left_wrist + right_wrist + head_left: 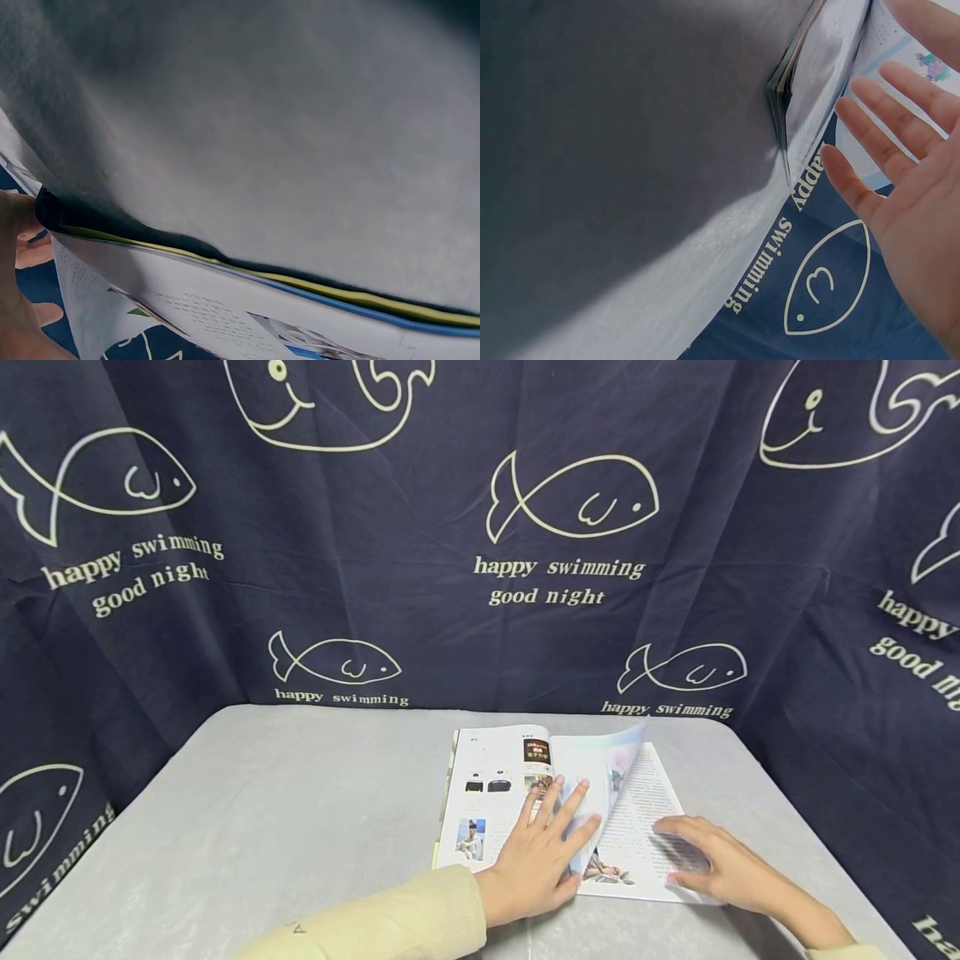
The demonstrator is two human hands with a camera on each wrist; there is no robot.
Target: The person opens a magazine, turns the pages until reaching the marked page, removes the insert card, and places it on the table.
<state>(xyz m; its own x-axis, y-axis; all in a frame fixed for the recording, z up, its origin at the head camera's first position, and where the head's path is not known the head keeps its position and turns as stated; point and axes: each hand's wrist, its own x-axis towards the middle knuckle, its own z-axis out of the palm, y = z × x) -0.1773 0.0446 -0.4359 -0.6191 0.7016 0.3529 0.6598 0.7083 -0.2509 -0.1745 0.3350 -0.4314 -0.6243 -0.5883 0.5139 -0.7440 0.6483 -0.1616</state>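
An open magazine (491, 802) with printed text and photos lies on the table. One of its leaves (626, 752) stands partly raised, slanting over the right-hand page (652, 802). My left hand (536, 852) rests near the fold with fingers spread, touching the turning leaf. Above the lower right of the magazine is my right hand (720, 860), its fingers loosely bent and holding nothing. In the right wrist view the right hand (922, 187) shows its palm and spread fingers near the lifted leaf. Only part of the left hand (26, 277) appears in the left wrist view.
A grey-white cloth covers the table (300, 810). Behind and at both sides hangs a dark blue curtain (420, 527) with fish outlines and lettering, meeting the table's back edge.
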